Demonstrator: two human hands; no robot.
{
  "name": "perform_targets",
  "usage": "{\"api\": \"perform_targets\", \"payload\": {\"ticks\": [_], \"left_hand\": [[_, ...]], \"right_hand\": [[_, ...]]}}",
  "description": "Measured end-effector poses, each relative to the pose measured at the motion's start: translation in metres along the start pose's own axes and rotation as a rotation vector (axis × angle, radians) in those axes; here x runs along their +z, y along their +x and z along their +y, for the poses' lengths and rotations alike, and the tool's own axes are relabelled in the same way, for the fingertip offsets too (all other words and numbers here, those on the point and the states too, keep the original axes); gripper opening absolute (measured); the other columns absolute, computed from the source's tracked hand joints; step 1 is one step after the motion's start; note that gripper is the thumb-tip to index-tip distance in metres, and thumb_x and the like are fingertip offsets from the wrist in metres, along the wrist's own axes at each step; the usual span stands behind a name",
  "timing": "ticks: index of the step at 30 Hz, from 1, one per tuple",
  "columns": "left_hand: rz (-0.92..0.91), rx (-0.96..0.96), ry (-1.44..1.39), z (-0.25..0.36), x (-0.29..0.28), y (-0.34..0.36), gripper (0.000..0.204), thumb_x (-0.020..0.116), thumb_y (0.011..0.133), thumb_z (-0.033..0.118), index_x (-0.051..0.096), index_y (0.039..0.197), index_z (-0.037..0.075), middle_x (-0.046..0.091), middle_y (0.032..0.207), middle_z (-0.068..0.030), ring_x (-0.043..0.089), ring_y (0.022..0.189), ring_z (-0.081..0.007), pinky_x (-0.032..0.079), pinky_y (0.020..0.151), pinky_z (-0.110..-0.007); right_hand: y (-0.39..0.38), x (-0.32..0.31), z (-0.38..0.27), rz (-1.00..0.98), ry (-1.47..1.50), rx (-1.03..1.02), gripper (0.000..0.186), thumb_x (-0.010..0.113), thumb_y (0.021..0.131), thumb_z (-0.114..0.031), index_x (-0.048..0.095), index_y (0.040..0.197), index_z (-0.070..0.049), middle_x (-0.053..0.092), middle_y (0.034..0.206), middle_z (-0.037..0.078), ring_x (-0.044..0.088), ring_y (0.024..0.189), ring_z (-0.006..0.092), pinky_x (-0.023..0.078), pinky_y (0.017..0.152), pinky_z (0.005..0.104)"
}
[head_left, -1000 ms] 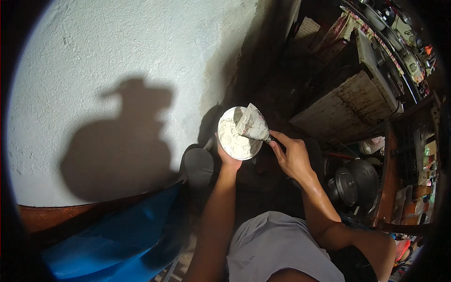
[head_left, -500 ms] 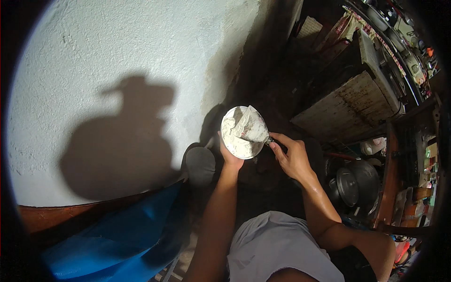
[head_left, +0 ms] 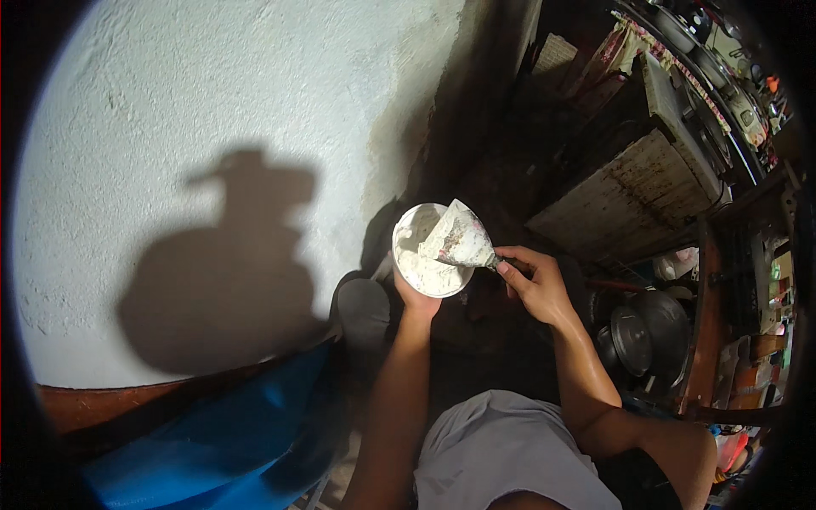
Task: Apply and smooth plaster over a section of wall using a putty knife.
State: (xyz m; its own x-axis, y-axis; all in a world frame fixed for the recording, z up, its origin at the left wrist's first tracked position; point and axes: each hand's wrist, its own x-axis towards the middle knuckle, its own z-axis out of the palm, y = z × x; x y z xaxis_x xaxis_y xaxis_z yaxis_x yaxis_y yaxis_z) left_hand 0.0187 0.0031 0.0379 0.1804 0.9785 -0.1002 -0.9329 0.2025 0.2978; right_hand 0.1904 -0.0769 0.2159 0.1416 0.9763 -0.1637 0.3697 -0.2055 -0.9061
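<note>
White paste [head_left: 431, 277] lies in a round tub [head_left: 424, 213], near the middle of the frame. My left hand [head_left: 414, 298] grasps the tub from below and the left side, I think so it can't tip or slip. Some of those fingers hide behind it, so I can't tell just how they curl. The tub's open top shows up at me, maybe so I can see inside.

My right hand [head_left: 539, 286] is closed on a putty knife [head_left: 463, 241], just right of the tub, pinching it close to the blade. I guess that makes the wide blade easy to steer. The blade is all smeary. It lies across the tub's right side, over the paste, maybe so drips land inside. I can't tell if it touches the rim.

Now I count: two hands, one tub, one putty knife. One big shadow [head_left: 225, 289] is on one pale wall [head_left: 187, 76] at the left of the frame. One blue sheet [head_left: 242, 438] is at the lower left, and one round dark lid [head_left: 631, 338] is at the right. Metal pans [head_left: 677, 32] sit at the upper right, too small to count.
</note>
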Motion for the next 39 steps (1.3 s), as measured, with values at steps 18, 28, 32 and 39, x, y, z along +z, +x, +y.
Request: {"api": "perform_targets", "payload": {"ticks": [18,28,32,39], "left_hand": [[0.008,0.038,-0.026,0.028,0.026,-0.037,0.075,0.038,0.104,0.062,0.046,0.155,0.008,0.052,0.157,-0.0137,0.049,0.144,-0.0339,0.039,0.121,-0.05],[0.1,-0.117,0.139,0.108,0.008,-0.165,0.089,0.046,0.094,0.077,0.039,0.162,0.02,0.038,0.167,-0.0104,0.033,0.154,-0.0387,0.028,0.12,-0.067],[0.318,-0.055,-0.338,0.114,-0.012,-0.203,0.083,0.047,0.098,0.071,0.037,0.163,0.021,0.035,0.168,-0.011,0.03,0.156,-0.0377,0.025,0.121,-0.068],[0.279,0.056,-0.069,0.113,-0.046,-0.196,0.08,0.047,0.1,0.07,0.039,0.162,0.021,0.035,0.169,-0.0099,0.029,0.157,-0.0377,0.022,0.121,-0.069]], "right_hand": [[0.037,-0.02,0.108,-0.01,1.026,0.087,0.022,0.054,0.111,-0.022,0.061,0.121,-0.003,0.061,0.076,0.006,0.057,0.063,0.0135,0.043,0.055,0.0274],[0.058,0.006,0.175,-0.039,1.003,0.239,0.026,0.06,0.109,-0.025,0.059,0.128,-0.007,0.067,0.086,0.007,0.063,0.07,0.0127,0.05,0.062,0.0275],[0.058,0.009,0.177,-0.104,1.018,0.216,0.027,0.058,0.109,-0.024,0.056,0.129,-0.006,0.069,0.089,0.008,0.065,0.071,0.0143,0.053,0.063,0.0296],[0.057,0.017,0.173,-0.24,1.078,0.16,0.026,0.058,0.108,-0.018,0.053,0.13,-0.004,0.071,0.103,0.015,0.069,0.08,0.0174,0.058,0.069,0.0327]]}}
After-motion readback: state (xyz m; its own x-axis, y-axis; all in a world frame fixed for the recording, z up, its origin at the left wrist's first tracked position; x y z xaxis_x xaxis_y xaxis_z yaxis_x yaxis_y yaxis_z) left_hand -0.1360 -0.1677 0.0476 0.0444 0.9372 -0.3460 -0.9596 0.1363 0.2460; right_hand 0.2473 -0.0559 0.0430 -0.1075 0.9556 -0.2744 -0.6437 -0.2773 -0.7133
